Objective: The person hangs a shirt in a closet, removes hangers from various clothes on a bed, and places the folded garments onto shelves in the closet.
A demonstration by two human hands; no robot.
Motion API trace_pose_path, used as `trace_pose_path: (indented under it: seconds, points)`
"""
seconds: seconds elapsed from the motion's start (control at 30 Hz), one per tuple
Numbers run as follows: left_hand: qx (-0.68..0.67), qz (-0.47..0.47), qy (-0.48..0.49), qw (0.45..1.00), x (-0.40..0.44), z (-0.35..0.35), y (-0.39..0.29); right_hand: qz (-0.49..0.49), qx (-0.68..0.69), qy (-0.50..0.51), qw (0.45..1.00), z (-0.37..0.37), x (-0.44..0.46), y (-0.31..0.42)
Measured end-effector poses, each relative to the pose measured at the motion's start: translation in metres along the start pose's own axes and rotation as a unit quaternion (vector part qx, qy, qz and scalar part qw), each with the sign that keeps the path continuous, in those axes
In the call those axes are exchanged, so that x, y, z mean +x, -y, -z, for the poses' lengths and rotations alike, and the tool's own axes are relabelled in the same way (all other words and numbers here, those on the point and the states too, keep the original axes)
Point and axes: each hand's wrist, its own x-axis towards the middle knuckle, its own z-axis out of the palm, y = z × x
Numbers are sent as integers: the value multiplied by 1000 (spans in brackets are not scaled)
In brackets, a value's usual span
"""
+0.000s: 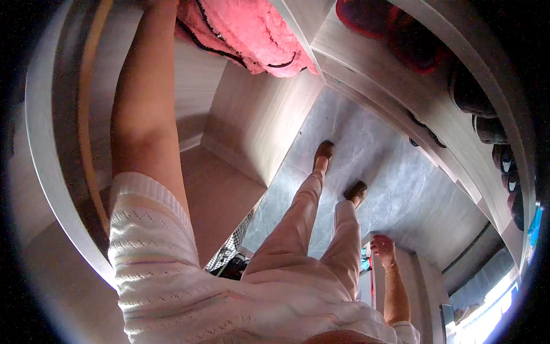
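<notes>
My left arm [143,109] reaches up past the top edge of the head view, so my left hand is out of sight. Just right of that forearm hangs a fluffy pink garment [246,34] with dark trim. Whether the hand touches it is hidden. Low on the right, my right hand [382,247] hangs beside my body, its fingers loosely bent and slightly apart. I see nothing held in it. A pale cabinet edge [373,275] with a red strip is close to it.
Open shelves on the right hold red-edged shoes [366,17] and dark shoes [470,92]. A wooden compartment [258,120] stands below the garment. My feet rest on a grey floor [366,137]. A curved pale frame [43,160] runs down the left, and a checkered item [232,249] lies near my legs.
</notes>
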Motion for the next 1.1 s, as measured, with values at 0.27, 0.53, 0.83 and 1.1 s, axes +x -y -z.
trace_pose_path:
  seconds: [0.27, 0.53, 0.83, 1.1]
  points:
    - [21, -13, -4, 1000, -6, -9, -2, 20, -4, -13, 1000, -3, 6, -5]
    - [38, -9, -7, 999, -10, -14, 4, 8, 36, -4, 999, 6, 0, -2]
    - [45, -13, -6, 999, -13, -29, 17, -15, 12, -36, 999, -2, -3, -3]
    - [42, -11, -4, 999, -10, -39, 25, 17, 26, -11, 999, 0, 4, -13]
